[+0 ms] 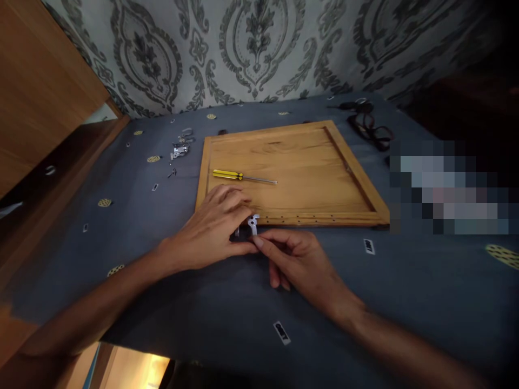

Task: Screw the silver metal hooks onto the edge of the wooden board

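A wooden panel (279, 156) with a raised frame, like a cabinet door, lies flat on a dark patterned cloth. At its near edge, where a row of small holes runs along the frame, is a silver metal hinge (253, 222). My right hand (300, 259) pinches the lower end of this hinge between thumb and fingertips. Curled around the hinge's left side, my left hand (214, 227) has its fingers over the panel edge and its thumb below, close to the right fingertips. A yellow-handled screwdriver (229, 174) rests on the panel just beyond my left hand.
Left of the panel, several metal hinge parts (179, 150) and small screws (172, 172) lie on the cloth (133, 227). Dark-framed glasses (371, 129) are at the back right. A wooden cabinet side (44, 81) stands at left, and a patterned curtain (259, 48) hangs behind.
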`<act>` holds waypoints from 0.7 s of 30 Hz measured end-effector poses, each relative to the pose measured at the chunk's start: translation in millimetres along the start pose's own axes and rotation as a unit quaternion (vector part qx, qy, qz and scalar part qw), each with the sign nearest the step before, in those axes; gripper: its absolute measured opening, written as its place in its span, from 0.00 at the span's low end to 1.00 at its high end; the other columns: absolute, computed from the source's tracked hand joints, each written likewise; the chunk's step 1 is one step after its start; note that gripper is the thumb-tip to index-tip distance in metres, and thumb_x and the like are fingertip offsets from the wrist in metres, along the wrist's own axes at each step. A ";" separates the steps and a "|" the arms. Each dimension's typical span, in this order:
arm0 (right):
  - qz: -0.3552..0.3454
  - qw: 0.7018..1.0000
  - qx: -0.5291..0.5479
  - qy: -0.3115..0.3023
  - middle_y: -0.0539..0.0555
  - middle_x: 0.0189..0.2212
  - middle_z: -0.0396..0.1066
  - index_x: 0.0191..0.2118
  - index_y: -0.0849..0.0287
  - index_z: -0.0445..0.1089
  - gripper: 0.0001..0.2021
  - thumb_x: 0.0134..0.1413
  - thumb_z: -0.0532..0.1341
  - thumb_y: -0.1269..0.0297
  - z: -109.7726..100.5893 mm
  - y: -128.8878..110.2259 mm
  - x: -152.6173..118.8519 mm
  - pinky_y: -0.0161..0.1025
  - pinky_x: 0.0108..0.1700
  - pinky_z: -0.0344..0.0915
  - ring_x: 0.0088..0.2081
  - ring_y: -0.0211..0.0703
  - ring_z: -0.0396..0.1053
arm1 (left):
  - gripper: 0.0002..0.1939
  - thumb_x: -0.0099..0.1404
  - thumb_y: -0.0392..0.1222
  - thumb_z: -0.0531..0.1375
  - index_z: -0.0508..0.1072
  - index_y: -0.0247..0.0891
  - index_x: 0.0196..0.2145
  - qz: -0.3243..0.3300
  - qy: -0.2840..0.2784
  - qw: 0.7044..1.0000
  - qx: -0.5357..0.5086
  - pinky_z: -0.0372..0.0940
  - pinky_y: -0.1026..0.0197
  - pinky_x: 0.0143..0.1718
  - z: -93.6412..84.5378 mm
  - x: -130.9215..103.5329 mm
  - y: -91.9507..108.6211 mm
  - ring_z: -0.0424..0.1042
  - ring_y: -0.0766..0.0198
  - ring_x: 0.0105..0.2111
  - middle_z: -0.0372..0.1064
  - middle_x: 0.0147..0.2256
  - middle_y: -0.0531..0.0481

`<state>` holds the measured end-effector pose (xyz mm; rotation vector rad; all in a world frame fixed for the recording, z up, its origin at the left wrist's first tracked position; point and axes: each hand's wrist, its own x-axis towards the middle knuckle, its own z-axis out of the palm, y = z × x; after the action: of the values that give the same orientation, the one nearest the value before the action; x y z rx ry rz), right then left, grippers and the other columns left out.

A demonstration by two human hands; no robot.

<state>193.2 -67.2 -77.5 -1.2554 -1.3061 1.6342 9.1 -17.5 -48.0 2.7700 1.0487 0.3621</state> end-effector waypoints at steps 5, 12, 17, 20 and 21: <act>0.008 1.000 -0.006 -0.007 0.44 0.08 0.62 0.25 0.56 0.70 0.14 0.54 0.61 0.52 -1.6 -1.0 1.0 0.30 0.13 0.47 0.09 0.30 0.52 | 0.24 0.61 0.57 0.61 0.71 0.36 0.46 -0.013 -0.005 1.000 0.001 0.59 0.44 0.62 2.5 2.4 1.5 0.58 0.51 0.59 0.65 0.54 0.43; 0.005 1.000 -0.021 -0.020 0.44 0.09 0.63 0.24 0.56 0.67 0.15 0.55 0.59 0.51 -2.0 -3.1 0.9 0.29 0.13 0.49 0.10 0.29 0.54 | 0.22 0.61 0.55 0.63 0.72 0.35 0.44 -0.013 -0.004 1.000 -0.025 0.60 0.43 0.61 3.6 3.2 0.3 0.58 0.50 0.59 0.65 0.53 0.42; -0.004 1.000 -0.013 -0.016 0.43 0.10 0.64 0.38 0.61 0.72 0.16 0.56 0.58 0.52 -2.9 0.3 -2.0 0.30 0.13 0.52 0.11 0.31 0.57 | 0.22 0.61 0.54 0.62 0.71 0.34 0.45 -0.016 -0.012 0.999 -0.035 0.59 0.45 0.62 3.9 2.9 0.5 0.57 0.51 0.60 0.65 0.53 0.42; -0.009 1.000 -0.010 -0.023 0.44 0.11 0.65 0.42 0.63 0.71 0.18 0.57 0.58 0.52 -4.0 3.9 -3.1 0.30 0.14 0.54 0.11 0.32 0.58 | 0.22 0.61 0.54 0.63 0.71 0.34 0.46 -0.018 -0.011 0.999 -0.037 0.59 0.46 0.62 4.2 2.3 1.1 0.56 0.51 0.60 0.65 0.53 0.43; -0.010 1.000 -0.009 -0.022 0.44 0.12 0.65 0.43 0.63 0.71 0.18 0.57 0.58 0.52 -4.3 5.1 -3.2 0.30 0.14 0.54 0.12 0.32 0.59 | 0.23 0.61 0.54 0.63 0.71 0.34 0.46 -0.019 -0.012 0.999 -0.037 0.58 0.46 0.62 4.0 2.2 1.4 0.56 0.52 0.60 0.65 0.53 0.44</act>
<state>198.5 -70.1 -81.7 -1.2200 -1.3587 1.6486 12.7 -17.3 -51.1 2.6792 1.0582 0.3556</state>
